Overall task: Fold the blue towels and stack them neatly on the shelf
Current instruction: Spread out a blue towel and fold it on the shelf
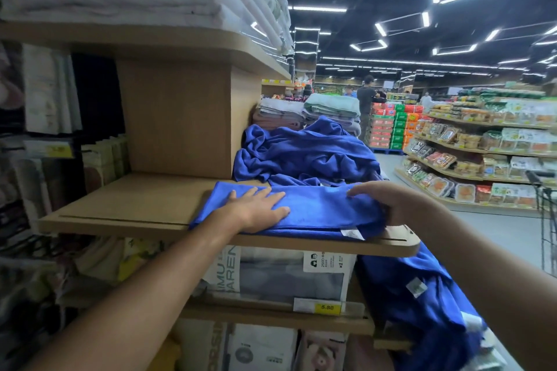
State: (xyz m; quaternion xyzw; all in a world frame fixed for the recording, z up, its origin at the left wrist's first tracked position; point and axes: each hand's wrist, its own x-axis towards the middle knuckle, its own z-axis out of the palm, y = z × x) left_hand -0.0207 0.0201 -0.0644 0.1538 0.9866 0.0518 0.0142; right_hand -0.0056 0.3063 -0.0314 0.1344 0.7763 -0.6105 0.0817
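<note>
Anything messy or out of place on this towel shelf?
Yes. Behind the folded towel sits a crumpled heap of blue towels, not yet folded. A loose blue towel hangs off the right end of the shelf, drooping well below it.

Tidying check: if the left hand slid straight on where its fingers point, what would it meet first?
Likely the crumpled towel pile beyond the folded towel it rests on; depth unclear.

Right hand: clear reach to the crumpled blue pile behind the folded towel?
Probably yes: the crumpled pile lies behind the folded towel, nothing between it and the right hand. That hand grips the towel's end, so it must let go first.
</note>
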